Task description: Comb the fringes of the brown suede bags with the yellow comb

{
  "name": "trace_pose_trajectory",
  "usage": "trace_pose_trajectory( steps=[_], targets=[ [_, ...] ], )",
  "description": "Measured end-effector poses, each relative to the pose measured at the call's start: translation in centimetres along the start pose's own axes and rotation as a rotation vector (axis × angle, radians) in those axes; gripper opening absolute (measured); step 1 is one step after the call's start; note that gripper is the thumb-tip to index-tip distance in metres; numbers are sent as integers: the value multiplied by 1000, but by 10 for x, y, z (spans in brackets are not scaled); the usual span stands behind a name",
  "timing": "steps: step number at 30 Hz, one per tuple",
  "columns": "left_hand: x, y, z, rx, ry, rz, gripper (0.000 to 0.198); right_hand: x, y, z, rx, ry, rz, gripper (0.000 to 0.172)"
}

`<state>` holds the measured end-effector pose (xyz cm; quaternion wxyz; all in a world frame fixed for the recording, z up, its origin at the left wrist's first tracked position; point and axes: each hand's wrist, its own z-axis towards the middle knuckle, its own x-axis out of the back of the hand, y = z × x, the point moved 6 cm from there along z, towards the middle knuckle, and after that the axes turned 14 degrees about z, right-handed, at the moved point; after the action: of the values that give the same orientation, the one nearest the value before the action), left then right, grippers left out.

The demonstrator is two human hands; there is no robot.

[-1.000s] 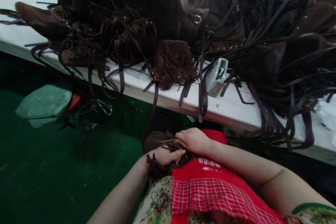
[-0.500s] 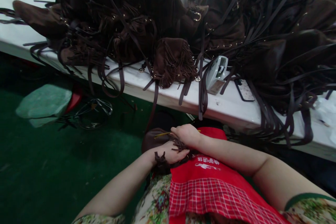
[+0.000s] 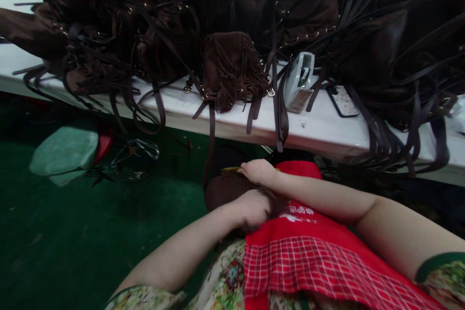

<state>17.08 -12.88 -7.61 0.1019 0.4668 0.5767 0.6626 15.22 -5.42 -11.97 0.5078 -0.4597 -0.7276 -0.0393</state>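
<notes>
A dark brown fringed piece (image 3: 223,193) lies across my lap over the red apron (image 3: 305,232). My left hand (image 3: 256,208) rests on it, blurred, its fingers hidden among the dark fringe, so its grip cannot be made out. Just above, my right hand (image 3: 258,172) is closed around a thin yellow tool (image 3: 230,171), which pokes out to the left of the fingers and a little to the right of the hand.
Brown fringed bags (image 3: 232,68) are heaped on the white table (image 3: 323,131), straps hanging over its front edge. A grey-white device (image 3: 298,82) and a phone (image 3: 343,100) lie there. On the green floor stand a plastic-covered red stool (image 3: 65,152) and a wire coil (image 3: 134,160).
The view has shifted, and the table sits higher in it. My left hand has turned over, its fingers curling into the fringe. The yellow tool has rotated, showing a broader side.
</notes>
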Motion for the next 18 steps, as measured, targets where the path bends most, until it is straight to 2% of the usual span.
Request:
trace_pose_trajectory(
  steps=[2, 3, 5, 7, 9, 11, 14, 16, 18],
  targets=[
    [-6, 8, 5, -42, -66, 155, 24, 7, 4, 11, -17, 24, 13, 45],
    [-4, 6, 4, -6, -41, 190, 23, 13, 6, 14, -6, 33, 24, 45],
    [8, -7, -7, 126, 73, 64, 14, 29, 14, 14, 13, 75, 47, 46],
    [20, -23, -25, 214, 178, -147, 16, 47, 27, 4, 9, 138, 95, 46],
    [30, -36, -39, 245, 263, -304, 23, 63, 36, -12, 18, 201, 193, 45],
    [36, -43, -45, 249, 310, -379, 26, 73, 35, -32, 73, 245, 327, 44],
    [40, -48, -45, 275, 327, -420, 21, 72, 16, -60, 204, 222, 410, 42],
    [38, -51, -43, 341, 299, -404, 18, 60, 2, -72, 248, 164, 305, 40],
    [32, -54, -42, 398, 257, -391, 19, 47, -4, -76, 221, 132, 140, 39]
  ],
)
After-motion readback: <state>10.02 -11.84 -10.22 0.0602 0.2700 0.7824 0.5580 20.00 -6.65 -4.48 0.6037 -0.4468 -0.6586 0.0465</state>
